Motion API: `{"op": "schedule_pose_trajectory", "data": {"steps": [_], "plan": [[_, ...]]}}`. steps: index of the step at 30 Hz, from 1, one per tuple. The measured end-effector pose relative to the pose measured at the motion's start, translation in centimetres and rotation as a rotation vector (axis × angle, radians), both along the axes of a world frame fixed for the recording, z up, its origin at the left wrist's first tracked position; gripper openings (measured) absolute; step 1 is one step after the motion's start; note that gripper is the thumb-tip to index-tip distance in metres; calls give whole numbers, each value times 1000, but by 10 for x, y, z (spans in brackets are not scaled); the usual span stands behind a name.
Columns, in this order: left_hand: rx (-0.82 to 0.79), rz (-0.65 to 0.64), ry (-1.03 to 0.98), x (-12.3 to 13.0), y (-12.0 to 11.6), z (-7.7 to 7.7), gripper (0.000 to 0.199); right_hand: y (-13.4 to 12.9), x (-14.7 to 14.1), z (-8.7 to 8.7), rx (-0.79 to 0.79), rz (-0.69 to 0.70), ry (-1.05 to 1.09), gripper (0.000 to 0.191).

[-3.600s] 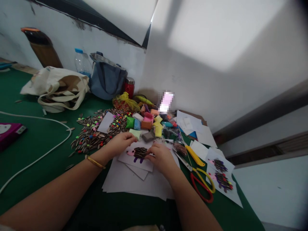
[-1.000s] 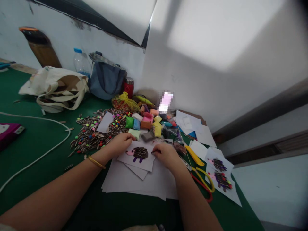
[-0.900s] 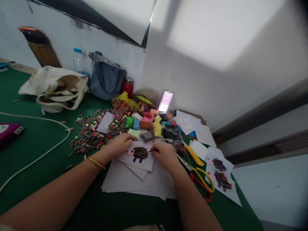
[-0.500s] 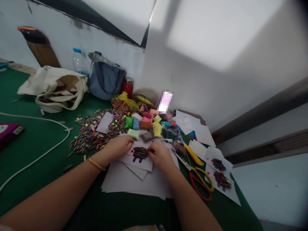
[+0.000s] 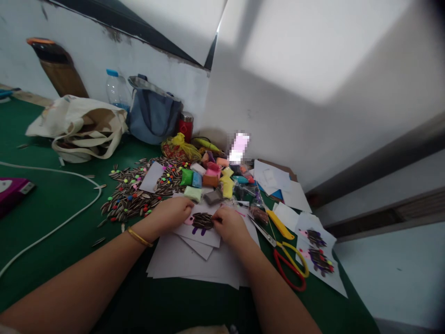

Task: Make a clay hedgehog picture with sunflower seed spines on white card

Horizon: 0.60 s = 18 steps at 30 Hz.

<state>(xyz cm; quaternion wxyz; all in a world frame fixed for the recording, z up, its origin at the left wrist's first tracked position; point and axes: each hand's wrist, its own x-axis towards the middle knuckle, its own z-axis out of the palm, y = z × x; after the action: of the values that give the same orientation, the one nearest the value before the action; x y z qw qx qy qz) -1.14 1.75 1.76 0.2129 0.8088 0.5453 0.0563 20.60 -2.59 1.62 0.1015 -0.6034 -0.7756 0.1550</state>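
A white paper (image 5: 208, 239) bears a small hedgehog figure (image 5: 202, 221) with a pink face, purple legs and a back of striped seeds. At the paper's upper left edge rests my left hand (image 5: 175, 212), its fingers pressed together; what they hold, if anything, is hidden. My right hand (image 5: 227, 223) pinches at the right end of the seed back, and the thing between its fingertips is too small to make out. More white sheets (image 5: 198, 269) lie beneath. Left of the papers spreads a pile of seeds (image 5: 139, 204) mixed with coloured ones.
Coloured clay packs (image 5: 211, 180) sit behind the hands. Scissors (image 5: 292, 265) and a yellow cutter (image 5: 280, 225) lie right, beside sheets with two finished hedgehogs (image 5: 320, 260). Bags (image 5: 155, 113), a red flask (image 5: 186, 126) and a white cable (image 5: 74, 218) are farther left.
My right hand has shifted very slightly left along the seed back. A pink strip now shows behind it. My left hand stays at the paper's edge.
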Motion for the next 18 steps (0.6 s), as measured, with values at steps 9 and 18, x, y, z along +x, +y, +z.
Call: {"op": "schedule_pose_trajectory", "data": {"steps": [9, 18], "plan": [[-7, 3, -3, 0, 0, -1, 41, 0, 3, 0, 11, 35, 40, 24], [-13, 17, 6, 1, 0, 0, 40, 3, -1, 2, -1, 55, -36, 24]]}}
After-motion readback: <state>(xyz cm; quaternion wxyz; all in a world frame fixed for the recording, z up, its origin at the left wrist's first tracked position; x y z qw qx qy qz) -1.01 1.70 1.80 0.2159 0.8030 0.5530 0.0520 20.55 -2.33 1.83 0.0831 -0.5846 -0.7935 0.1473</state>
